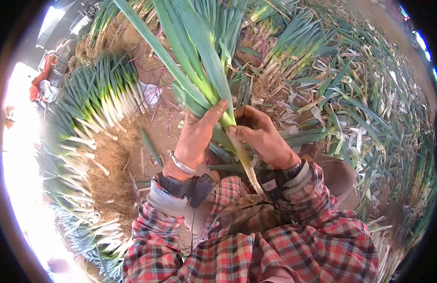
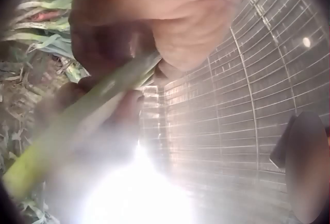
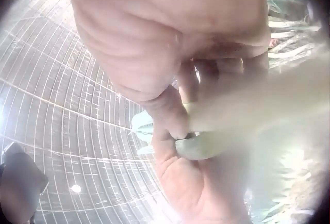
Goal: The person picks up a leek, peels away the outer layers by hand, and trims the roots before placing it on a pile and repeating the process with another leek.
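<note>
A large green onion (image 1: 245,162) slants in front of the person's chest, green leaves up and away, pale root end down toward the lap. The left hand (image 1: 197,134) grips it where the leaves fan out, thumb laid across the front. Just below, the right hand (image 1: 263,136) pinches the stalk's outer layer between thumb and curled fingers. In the left wrist view the green stalk (image 2: 77,118) runs out from under the left hand (image 2: 175,23). The right wrist view has the blurred pale stalk (image 3: 252,108) passing the right hand (image 3: 170,43), whose thumb presses on it.
Green onions with pale stems and brown roots (image 1: 110,179) lie in a curved row at the left. More bundles (image 1: 294,52) lie ahead. Loose stripped leaves (image 1: 369,113) cover the ground at the right. A white scrap (image 1: 150,93) lies beside the left row.
</note>
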A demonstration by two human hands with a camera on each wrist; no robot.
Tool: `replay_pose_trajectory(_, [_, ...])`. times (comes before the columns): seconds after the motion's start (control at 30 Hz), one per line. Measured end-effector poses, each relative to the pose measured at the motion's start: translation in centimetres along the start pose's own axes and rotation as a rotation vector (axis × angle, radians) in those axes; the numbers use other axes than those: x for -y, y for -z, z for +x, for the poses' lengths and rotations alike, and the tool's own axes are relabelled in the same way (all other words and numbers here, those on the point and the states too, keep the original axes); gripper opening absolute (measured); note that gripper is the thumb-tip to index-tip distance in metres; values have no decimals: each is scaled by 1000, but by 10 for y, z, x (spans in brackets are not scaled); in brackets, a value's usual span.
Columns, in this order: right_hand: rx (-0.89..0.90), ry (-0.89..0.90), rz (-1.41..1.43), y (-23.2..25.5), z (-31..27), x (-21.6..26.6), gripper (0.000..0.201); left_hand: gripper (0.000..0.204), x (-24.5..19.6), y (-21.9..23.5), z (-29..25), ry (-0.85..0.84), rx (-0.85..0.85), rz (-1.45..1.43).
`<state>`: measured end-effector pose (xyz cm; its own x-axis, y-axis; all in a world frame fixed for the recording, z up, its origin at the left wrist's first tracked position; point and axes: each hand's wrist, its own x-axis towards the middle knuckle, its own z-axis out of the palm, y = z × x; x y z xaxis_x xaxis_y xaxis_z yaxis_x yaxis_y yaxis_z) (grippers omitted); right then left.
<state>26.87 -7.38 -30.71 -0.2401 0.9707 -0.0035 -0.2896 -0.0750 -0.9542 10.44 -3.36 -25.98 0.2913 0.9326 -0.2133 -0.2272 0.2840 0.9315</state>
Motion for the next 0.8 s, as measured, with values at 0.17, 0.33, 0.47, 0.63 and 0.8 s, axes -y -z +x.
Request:
replay_pose_trajectory(0.17, [134, 26, 189, -22, -19, 18, 42, 34, -5, -1, -45, -124, 91, 138])
replay_pose_trajectory(0.33, [170, -2, 185, -33, -43, 43, 42, 31, -8, -17, -73, -49, 6, -82])
replay_pose_trajectory(0.47, [23, 137, -257, -27, -68, 47, 26, 30, 2, -9, -57, -134, -1, -22])
replay_pose_trajectory(0.63, [-623, 165, -203, 42, -139, 71, 20, 21, -10, 21, -51, -153, -177, -11])
replay_pose_trajectory(0.8, [-1122, 114, -1251, 191, -189, 77, 59, 28, -27, 39, -52, -233, -56, -111])
